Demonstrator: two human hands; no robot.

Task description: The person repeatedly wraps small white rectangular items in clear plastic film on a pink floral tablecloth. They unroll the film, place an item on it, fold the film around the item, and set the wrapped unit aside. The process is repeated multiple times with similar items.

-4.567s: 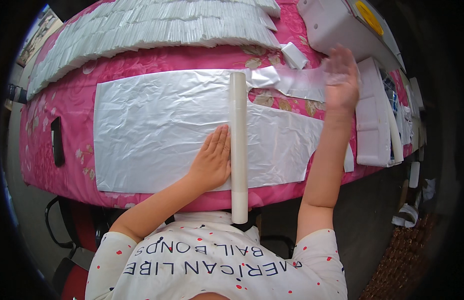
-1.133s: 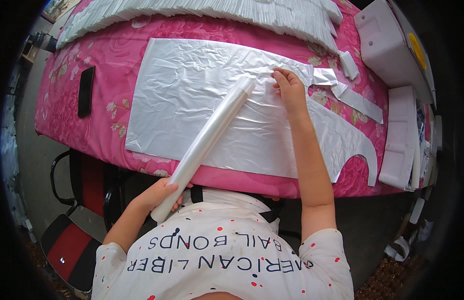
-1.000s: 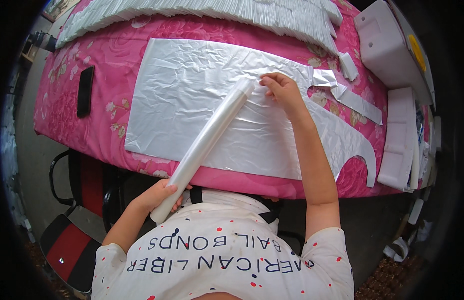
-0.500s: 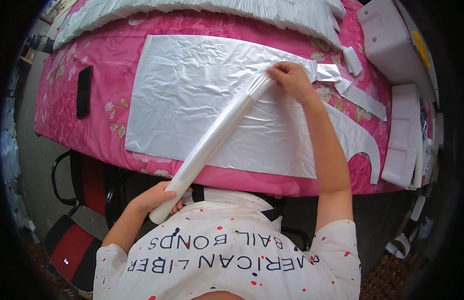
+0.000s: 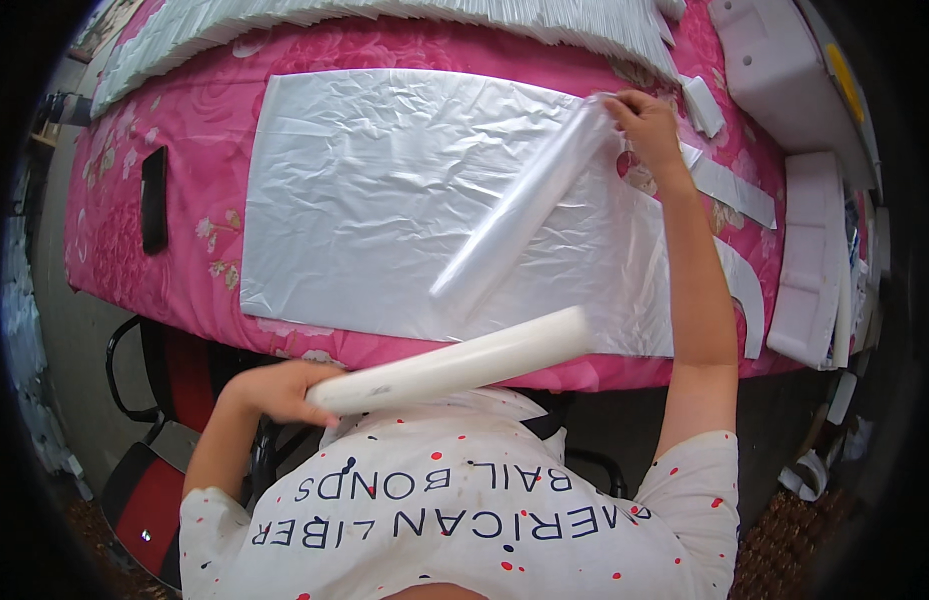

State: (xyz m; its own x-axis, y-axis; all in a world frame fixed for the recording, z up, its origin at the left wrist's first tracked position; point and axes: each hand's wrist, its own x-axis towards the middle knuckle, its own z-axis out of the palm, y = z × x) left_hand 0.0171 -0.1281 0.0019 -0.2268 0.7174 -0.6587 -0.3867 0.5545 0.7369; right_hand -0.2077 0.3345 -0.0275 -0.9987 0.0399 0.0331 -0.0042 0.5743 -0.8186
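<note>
A long smooth white tube [image 5: 465, 368] lies slanted across my front, over the table's near edge. Its left end is in the grip of my left hand [image 5: 285, 393], which is slightly blurred. Up at the far right, my right hand [image 5: 645, 122] pinches the top of a shiny clear plastic sleeve [image 5: 520, 210]. That sleeve hangs diagonally, its lower end apart from the tube and blurred. Beneath it, a big sheet of silvery plastic film [image 5: 345, 190] lies spread and creased on the table.
A pink flowered cloth [image 5: 200, 90] covers the table. White folded pieces [image 5: 405, 12] are stacked along the far side. At left lies a dark flat phone-like object [image 5: 155, 200]; at right are white foam boxes [image 5: 800, 260] and film strips [image 5: 735, 190]. Red-and-black chairs [image 5: 150, 505] stand below left.
The clear sleeve has come off the white tube. My right hand has moved up and right with the sleeve, while the tube in my left hand has swung lower, closer to level.
</note>
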